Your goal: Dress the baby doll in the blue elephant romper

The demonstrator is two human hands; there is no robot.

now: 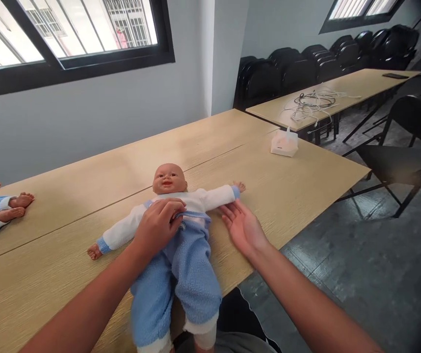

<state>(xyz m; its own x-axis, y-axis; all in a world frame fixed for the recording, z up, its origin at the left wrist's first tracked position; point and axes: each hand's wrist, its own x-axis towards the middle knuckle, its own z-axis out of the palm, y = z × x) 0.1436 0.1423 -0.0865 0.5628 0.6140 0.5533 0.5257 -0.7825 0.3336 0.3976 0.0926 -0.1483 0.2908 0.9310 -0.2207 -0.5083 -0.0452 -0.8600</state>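
Note:
A baby doll (170, 179) lies on its back on the wooden table, arms spread wide, its legs hanging over the near edge. It wears a white top (214, 197) with blue cuffs and fuzzy blue overalls (192, 260). Resting on the doll's chest, my left hand (161, 220) has its fingers curled and its thumb pinching the top edge of the overalls. My right hand (242, 225) is open, palm up, fingers stretched out just under the sleeve of the doll's arm on the right. Whether those fingertips touch the sleeve I cannot tell.
At the left edge lie the legs of another doll in blue (0, 211). A white tissue box (284, 143) stands at the table's far right. Behind it, a second table (361, 81) carries tangled cables (315, 104). A black folding chair (405, 152) stands to the right.

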